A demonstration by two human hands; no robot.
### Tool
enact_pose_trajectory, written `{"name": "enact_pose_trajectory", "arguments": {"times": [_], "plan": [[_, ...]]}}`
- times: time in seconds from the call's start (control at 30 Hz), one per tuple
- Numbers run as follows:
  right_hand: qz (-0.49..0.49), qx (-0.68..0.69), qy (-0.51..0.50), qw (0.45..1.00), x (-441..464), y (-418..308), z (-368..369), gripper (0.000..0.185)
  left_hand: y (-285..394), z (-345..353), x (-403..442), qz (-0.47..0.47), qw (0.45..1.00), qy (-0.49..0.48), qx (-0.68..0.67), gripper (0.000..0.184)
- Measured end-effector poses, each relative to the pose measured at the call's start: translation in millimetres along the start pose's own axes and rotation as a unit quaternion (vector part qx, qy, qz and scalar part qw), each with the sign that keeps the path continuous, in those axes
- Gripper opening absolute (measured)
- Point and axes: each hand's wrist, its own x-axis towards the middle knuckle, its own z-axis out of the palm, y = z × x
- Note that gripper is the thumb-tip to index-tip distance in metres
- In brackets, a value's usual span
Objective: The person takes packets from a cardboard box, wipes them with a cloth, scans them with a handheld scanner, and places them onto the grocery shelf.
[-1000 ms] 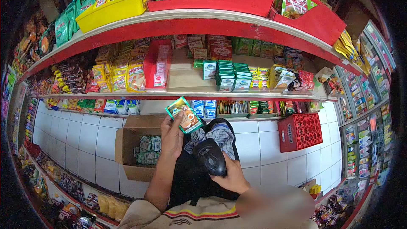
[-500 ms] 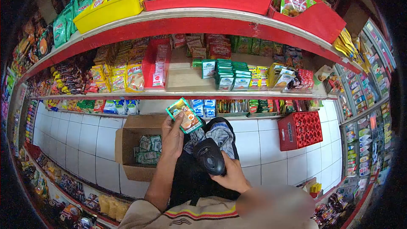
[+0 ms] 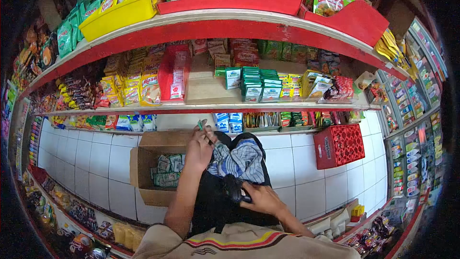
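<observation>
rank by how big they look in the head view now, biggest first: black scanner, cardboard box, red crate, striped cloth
1. cardboard box
2. red crate and striped cloth: too close to rank
3. black scanner, partly covered by the right hand

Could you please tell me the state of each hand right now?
Left hand: pinching a green-edged packet, seen nearly edge-on.
Right hand: holding a black handheld device.
</observation>
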Motion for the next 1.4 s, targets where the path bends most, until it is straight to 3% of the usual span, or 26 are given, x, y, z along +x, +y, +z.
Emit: {"name": "enact_pose_trajectory", "arguments": {"times": [0.03, 0.07, 0.17, 0.2, 0.23, 0.3, 0.37, 0.5, 0.53, 0.6, 0.63, 0.73, 0.9, 1.0, 1.1, 1.17, 1.23, 1.4], "plan": [[0.001, 0.004, 0.003, 1.0, 2.5, 1.7, 2.3, 0.056, -0.4, -11.4, 7.7, -0.027, 0.995, -0.077, -0.061, 0.043], [-0.008, 0.011, 0.013, 1.0, 5.1, 2.9, 3.6, 0.057, 5.9, 10.2, 0.9, -0.061, 0.99, -0.027, -0.121, 0.06], [-0.002, 0.023, 0.027, 0.999, 10.2, 9.3, 6.7, 0.059, 19.0, 39.5, 1.4, -0.082, 0.99, -0.04, -0.11, 0.064], [0.008, 0.022, 0.022, 0.999, 11.9, 11.4, 6.0, 0.06, 21.3, 37.0, 9.0, -0.097, 0.966, -0.187, -0.154, 0.06], [0.009, 0.027, 0.031, 0.999, 12.5, 12.0, 4.9, 0.06, 21.8, 39.9, 12.7, -0.102, 0.966, -0.19, -0.146, 0.06], [0.015, 0.058, 0.009, 0.998, 11.8, 10.9, 0.8, 0.061, 26.0, 62.6, 13.6, -0.108, 0.989, -0.045, -0.086, 0.055], [0.015, 0.062, 0.006, 0.998, 11.4, 7.6, -3.9, 0.06, 24.0, 56.5, 24.4, -0.113, 0.992, -0.046, -0.045, 0.051], [0.013, 0.08, -0.013, 0.997, 10.6, 6.6, -10.5, 0.06, 33.6, 74.5, 36.9, -0.043, 0.998, -0.038, 0.03, 0.048], [-0.004, 0.076, 0.002, 0.997, 10.9, 9.2, -7.6, 0.06, 36.5, 77.8, 45.8, 0.004, 0.993, -0.053, 0.107, 0.045], [-0.008, 0.084, 0.0, 0.996, 11.0, 9.2, -9.7, 0.059, 40.6, 80.3, 65.6, 0.063, 0.965, -0.052, 0.25, 0.042], [-0.008, 0.083, -0.01, 0.996, 11.6, 9.8, -11.0, 0.059, 39.8, 82.6, 78.7, 0.081, 0.95, -0.056, 0.296, 0.031], [-0.004, 0.084, -0.016, 0.996, 11.2, 12.5, -7.4, 0.058, 42.0, 61.6, 136.9, 0.191, 0.825, -0.049, 0.53, 0.02], [-0.021, 0.079, 0.015, 0.997, 10.1, 13.0, -9.4, 0.057, 27.7, 59.1, 183.0, 0.127, 0.849, -0.102, 0.503, 0.022], [-0.023, 0.072, 0.005, 0.997, 10.2, 15.5, -6.6, 0.057, 19.0, 46.7, 205.6, 0.099, 0.82, -0.12, 0.551, 0.027], [-0.043, 0.092, 0.013, 0.995, 10.5, 17.6, -6.7, 0.056, 13.5, 47.0, 216.8, 0.142, 0.782, -0.121, 0.595, 0.015], [-0.035, 0.086, 0.013, 0.996, 9.4, 14.6, -9.1, 0.056, 10.9, 47.8, 218.2, 0.163, 0.755, -0.098, 0.627, 0.019], [-0.034, 0.094, 0.008, 0.995, 10.0, 15.5, -7.1, 0.056, 11.9, 44.6, 223.9, 0.171, 0.7, -0.083, 0.688, 0.021], [-0.052, 0.097, 0.02, 0.994, 11.1, 19.4, -4.2, 0.057, 12.1, 56.3, 213.7, 0.157, 0.675, -0.064, 0.718, 0.024]]}}
